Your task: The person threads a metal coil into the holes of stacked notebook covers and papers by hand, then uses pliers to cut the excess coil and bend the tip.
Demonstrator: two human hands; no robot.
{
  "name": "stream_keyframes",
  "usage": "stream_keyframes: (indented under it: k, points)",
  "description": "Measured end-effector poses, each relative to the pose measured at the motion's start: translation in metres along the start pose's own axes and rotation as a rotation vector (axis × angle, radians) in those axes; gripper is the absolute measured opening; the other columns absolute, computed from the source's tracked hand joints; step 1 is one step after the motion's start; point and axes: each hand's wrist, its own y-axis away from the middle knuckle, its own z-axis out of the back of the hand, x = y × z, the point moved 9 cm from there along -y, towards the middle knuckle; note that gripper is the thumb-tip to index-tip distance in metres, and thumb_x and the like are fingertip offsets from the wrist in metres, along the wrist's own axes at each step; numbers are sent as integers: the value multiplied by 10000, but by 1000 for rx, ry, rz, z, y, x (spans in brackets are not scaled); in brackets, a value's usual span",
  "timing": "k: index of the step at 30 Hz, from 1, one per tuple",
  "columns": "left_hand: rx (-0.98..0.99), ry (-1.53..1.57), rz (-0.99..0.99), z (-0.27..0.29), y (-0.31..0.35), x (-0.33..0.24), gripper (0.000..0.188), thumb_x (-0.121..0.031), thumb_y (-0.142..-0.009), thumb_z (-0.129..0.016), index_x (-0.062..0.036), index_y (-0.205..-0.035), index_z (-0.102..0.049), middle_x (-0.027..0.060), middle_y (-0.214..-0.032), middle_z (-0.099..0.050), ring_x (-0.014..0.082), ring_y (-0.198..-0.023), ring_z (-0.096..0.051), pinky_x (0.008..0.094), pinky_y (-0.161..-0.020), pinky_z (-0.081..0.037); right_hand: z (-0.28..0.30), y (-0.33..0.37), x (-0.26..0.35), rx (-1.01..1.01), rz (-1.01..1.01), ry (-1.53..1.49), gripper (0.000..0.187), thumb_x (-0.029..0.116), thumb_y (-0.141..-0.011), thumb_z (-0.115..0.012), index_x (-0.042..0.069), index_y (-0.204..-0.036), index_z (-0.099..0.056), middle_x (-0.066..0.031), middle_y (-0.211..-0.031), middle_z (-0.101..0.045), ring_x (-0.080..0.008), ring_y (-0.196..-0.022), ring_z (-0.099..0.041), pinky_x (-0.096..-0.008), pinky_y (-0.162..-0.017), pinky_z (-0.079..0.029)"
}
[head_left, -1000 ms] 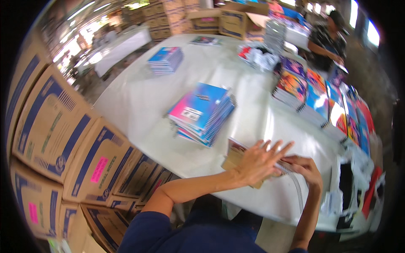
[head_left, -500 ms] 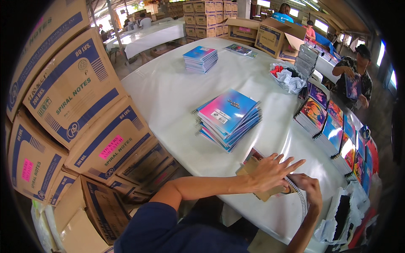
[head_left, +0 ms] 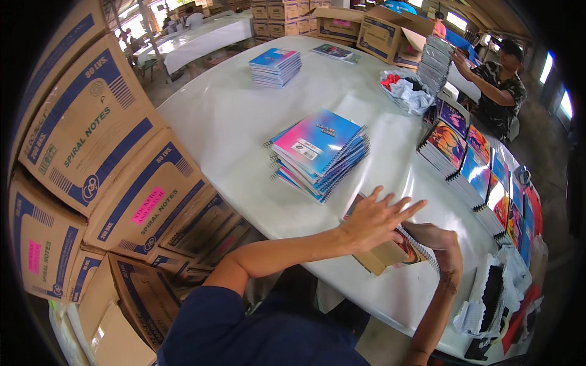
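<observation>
A spiral notebook (head_left: 405,251) with a brown, cardboard-like piece (head_left: 372,259) lies near the table's front edge, mostly covered by my hands. Resting on it, my left hand (head_left: 373,222) has its fingers spread and stretched out, gripping nothing. My right hand (head_left: 441,244) is bent at the wrist, its curled fingers at the wire spiral (head_left: 420,247) along the notebook's right side; the fingertips are partly hidden and slightly blurred. Just beyond, a fanned stack of blue and pink spiral notebooks (head_left: 329,137) sits on the white-covered table (head_left: 207,122).
Cardboard boxes (head_left: 91,128) are piled high on my left. A neater notebook stack (head_left: 274,66) stands farther back. Rows of colourful notebooks (head_left: 470,158) line the right edge, near plastic wrapping (head_left: 488,299) and a plastic bag (head_left: 406,94). Another person (head_left: 497,85) works at the far right.
The view has shifted slightly. My right hand has slid along the spiral toward its far end, closer to my left hand, which stays spread. The other person's hands have risen to the grey stack.
</observation>
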Motion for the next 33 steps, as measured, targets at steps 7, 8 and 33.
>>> stream_keyframes:
  k: [7,8,33]
  points:
    - [14,40,34,6,-1,12,980,-388,-676,-792,-181,-1493,-292,56,-1297,-553,284,-1124,-582,503,-1017,-385,2,-8,-4,-44,-77,-109,396,278,-920,-605,-85,-1065,-671,-141,-1088,-672,-223,-1003,-599,-334,-938,-425]
    - [6,41,45,6,1,16,976,-384,-676,-794,-183,-1492,-296,56,-1304,-555,288,-1135,-579,507,-1019,-381,0,0,-6,-166,-98,-536,404,295,-915,-618,-75,-1067,-676,-133,-1076,-677,-212,-992,-599,-330,-927,-432]
    - [-186,1194,579,-37,47,118,1068,-51,-666,-850,-185,-1527,-234,171,-1464,-426,263,-1246,-527,310,-889,-513,-27,-72,-5,89,-42,352,491,363,-900,-647,-104,-1049,-675,-174,-1071,-678,-237,-1007,-606,-359,-933,-451]
